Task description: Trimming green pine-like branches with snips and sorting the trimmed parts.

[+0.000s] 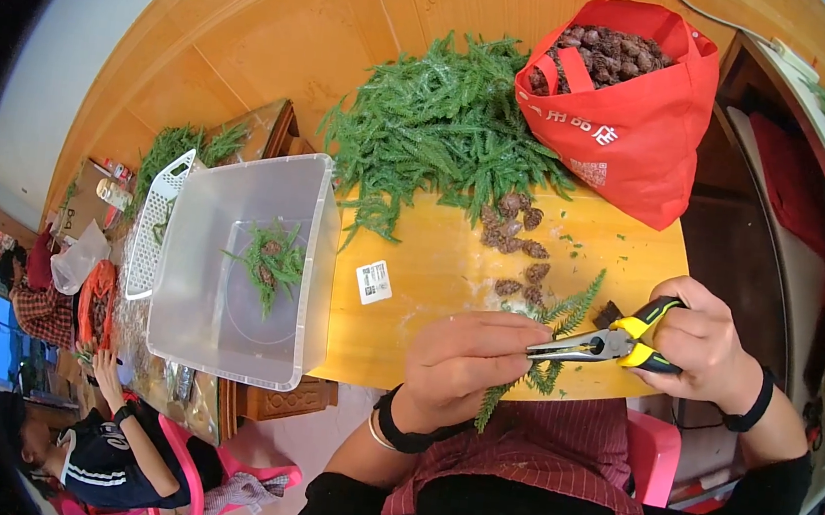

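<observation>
My right hand (707, 341) is closed round the handles of yellow-and-black long-nose pliers (614, 345). Their jaws point left and reach the fingers of my left hand (461, 365). Those fingers are pinched on a green fir-like sprig (574, 305), which sticks out above and below the pliers. Exactly what lies between the jaws is too small to make out. Just beyond my hands, several brown pine cones (510, 236) lie loose on the yellow tabletop (364, 338). A small dark piece (609, 314) rests beside the pliers.
A heap of green sprigs (438, 109) covers the table's far side, next to a red bag (635, 145) full of cones. To the left stands a clear plastic bin (187, 314) holding sprigs with cones. A white card (374, 282) lies nearby. Another person (125, 459) sits at far left.
</observation>
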Motion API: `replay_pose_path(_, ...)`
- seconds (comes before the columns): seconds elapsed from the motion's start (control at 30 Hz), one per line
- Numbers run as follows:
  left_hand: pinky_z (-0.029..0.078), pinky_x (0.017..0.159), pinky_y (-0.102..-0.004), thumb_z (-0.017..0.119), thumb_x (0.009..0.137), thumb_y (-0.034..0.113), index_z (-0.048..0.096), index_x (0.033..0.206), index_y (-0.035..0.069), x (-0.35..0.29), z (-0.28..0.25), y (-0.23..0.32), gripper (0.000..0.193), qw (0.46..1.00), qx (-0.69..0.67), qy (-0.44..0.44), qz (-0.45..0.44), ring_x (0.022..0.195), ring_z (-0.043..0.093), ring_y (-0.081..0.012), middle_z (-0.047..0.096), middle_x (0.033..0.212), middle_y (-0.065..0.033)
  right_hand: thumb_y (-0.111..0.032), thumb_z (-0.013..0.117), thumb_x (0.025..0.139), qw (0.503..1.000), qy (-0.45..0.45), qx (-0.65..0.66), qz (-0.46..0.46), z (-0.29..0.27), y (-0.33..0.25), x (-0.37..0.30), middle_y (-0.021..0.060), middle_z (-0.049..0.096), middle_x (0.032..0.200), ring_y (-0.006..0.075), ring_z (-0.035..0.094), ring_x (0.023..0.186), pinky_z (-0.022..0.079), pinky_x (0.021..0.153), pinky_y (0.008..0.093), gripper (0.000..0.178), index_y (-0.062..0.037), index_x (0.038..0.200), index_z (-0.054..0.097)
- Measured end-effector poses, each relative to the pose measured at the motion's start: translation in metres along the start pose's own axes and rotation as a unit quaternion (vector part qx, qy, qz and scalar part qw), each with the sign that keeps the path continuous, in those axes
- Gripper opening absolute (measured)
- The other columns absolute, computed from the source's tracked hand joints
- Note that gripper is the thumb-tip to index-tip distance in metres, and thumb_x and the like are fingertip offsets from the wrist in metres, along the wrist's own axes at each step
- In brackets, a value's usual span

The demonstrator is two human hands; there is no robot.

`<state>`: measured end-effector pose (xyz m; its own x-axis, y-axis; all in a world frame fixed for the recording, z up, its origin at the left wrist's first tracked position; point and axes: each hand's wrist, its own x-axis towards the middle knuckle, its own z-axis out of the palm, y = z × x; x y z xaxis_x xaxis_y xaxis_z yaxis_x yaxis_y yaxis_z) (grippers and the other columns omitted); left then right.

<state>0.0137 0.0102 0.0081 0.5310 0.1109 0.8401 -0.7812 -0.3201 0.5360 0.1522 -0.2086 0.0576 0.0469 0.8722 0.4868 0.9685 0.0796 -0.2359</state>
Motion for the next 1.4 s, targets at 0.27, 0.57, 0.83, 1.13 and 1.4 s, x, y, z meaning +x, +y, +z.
replay_pose_path(0.27,0.05,0.077,-0.0364,0.067,0.067,-0.006,0.055,0.085,-0.001,0.002,-0.002,0.018,0.022,0.983,0.028,-0.033,-0.181,0.087,0.064,-0.0319,0.062,0.097,-0.0269,-0.016,0.075,0.057,0.999,0.019,-0.035,0.029,-0.006,0.0,0.0,0.0076,0.059,0.079,0.0332,0.056,0.093,0.042,0.073,0.0435,0.025,-0.0052,0.061,0.053)
replay_pose_path(0.57,0.049,0.054,-0.0329,0.069,0.062,-0.005,0.053,0.075,0.0,0.022,-0.009,0.019,0.021,0.981,0.129,-0.145,-0.014,0.066,0.064,-0.0322,0.062,0.092,-0.0278,-0.016,0.07,0.054,0.996,-0.003,-0.084,0.005,-0.008,0.006,-0.003,0.0063,0.062,0.081,0.0332,0.055,0.093,0.042,0.077,0.0474,0.024,-0.0038,0.065,0.053)
replay_pose_path(0.83,0.053,0.063,-0.0353,0.067,0.065,-0.009,0.057,0.072,0.0,0.009,-0.011,0.014,0.015,0.99,-0.001,-0.123,-0.063,0.082,0.064,-0.0345,0.058,0.085,-0.0143,-0.017,0.069,0.058,0.998,-0.021,-0.05,-0.013,-0.014,0.012,0.004,0.0077,0.059,0.075,0.0325,0.056,0.087,0.044,0.072,0.0444,0.027,-0.0048,0.059,0.045)
replay_pose_path(1.13,0.055,0.068,-0.0395,0.064,0.072,-0.007,0.061,0.08,0.0,0.002,-0.011,0.006,0.011,0.975,-0.154,-0.107,-0.123,0.081,0.063,-0.0367,0.049,0.087,-0.013,-0.02,0.072,0.059,0.997,-0.074,-0.005,-0.027,-0.018,0.012,0.012,0.0061,0.055,0.07,0.0287,0.058,0.084,0.047,0.069,0.0356,0.023,-0.0056,0.064,0.055)
replay_pose_path(1.4,0.056,0.066,-0.0391,0.066,0.079,0.002,0.06,0.081,0.002,-0.002,-0.011,0.006,0.006,0.954,-0.236,-0.077,-0.166,0.079,0.064,-0.0347,0.047,0.087,-0.0113,-0.016,0.07,0.065,0.997,-0.058,0.028,-0.051,-0.009,0.012,0.007,0.0055,0.049,0.062,0.0287,0.057,0.072,0.047,0.062,0.0345,0.025,-0.0069,0.058,0.048)
